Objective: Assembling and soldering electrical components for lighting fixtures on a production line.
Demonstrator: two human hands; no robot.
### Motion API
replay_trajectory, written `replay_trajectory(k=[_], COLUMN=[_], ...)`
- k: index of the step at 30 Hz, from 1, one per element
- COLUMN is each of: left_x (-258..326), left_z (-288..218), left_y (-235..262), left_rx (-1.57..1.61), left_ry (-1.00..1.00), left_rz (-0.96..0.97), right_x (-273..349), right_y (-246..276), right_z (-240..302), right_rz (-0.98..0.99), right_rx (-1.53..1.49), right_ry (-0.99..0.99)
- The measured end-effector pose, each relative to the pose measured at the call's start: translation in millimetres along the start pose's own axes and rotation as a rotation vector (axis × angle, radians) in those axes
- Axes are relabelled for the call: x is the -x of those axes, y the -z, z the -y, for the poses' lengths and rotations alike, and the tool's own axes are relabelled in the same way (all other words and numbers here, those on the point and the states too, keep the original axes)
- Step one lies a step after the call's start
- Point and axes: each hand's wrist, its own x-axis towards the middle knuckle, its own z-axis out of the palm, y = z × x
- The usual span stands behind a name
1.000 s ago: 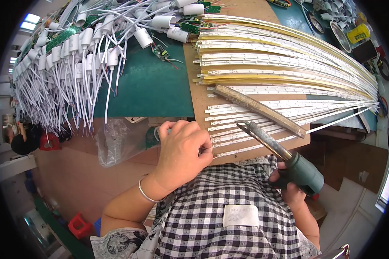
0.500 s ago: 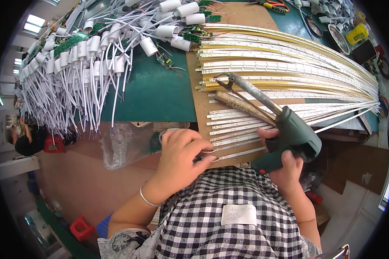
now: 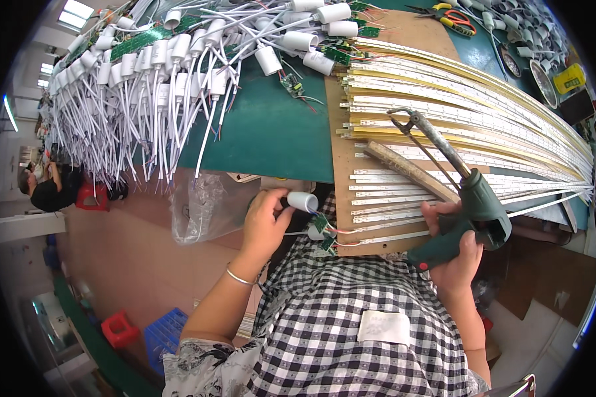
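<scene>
My left hand (image 3: 263,221) pinches the back end of a white plastic end cap (image 3: 302,201) beyond the table's front edge. From its mouth, thin wires run to a small green circuit board (image 3: 322,225). Another white cap and board hang close below, partly hidden. Red and white wires link the boards to the nearest LED strips (image 3: 394,239). In my right hand (image 3: 453,261) is a dark green soldering gun (image 3: 481,204), its bent tip raised over the strips. Under its barrel, a worn wooden bar (image 3: 410,171) lies across them.
Many LED strips fan out on a brown board (image 3: 343,173) on the green table (image 3: 265,142). White corded caps (image 3: 159,59) are heaped at the left. Pliers (image 3: 455,20), a metal dish (image 3: 543,83) and a yellow container (image 3: 568,79) sit far right. Another person (image 3: 49,188) is at far left.
My left hand has moved from the strip ends slightly away, and the white cap and boards now show beside it. The soldering gun stays in my right hand. The whole view has shifted.
</scene>
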Motion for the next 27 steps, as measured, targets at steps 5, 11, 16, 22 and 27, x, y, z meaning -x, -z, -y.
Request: replay_trajectory(k=[5,11,16,22,27], left_x=[5.0,14.9,-42.3,-157.8,-200.4], left_z=[-5.1,-25.9,-69.8,-82.9,-66.1], left_y=[59.6,92.4,85.9,76.7,78.3], left_rx=[-0.329,-0.486,-0.267,-0.478,-0.661], left_ry=[-0.303,-0.272,-0.508,-0.792,-0.924], left_rz=[0.062,0.399,0.127,-0.107,0.054], right_x=[0.0,3.8,6.7,19.6,26.3], right_y=[3.9,2.8,0.3,4.5,2.1], right_z=[-3.7,-2.0,0.2,14.2,15.6], right_rz=[-0.007,0.009,-0.03,-0.075,-0.12], right_rx=[-0.017,-0.024,-0.014,-0.022,-0.041], right_ry=[0.032,0.023,0.013,0.008,-0.008])
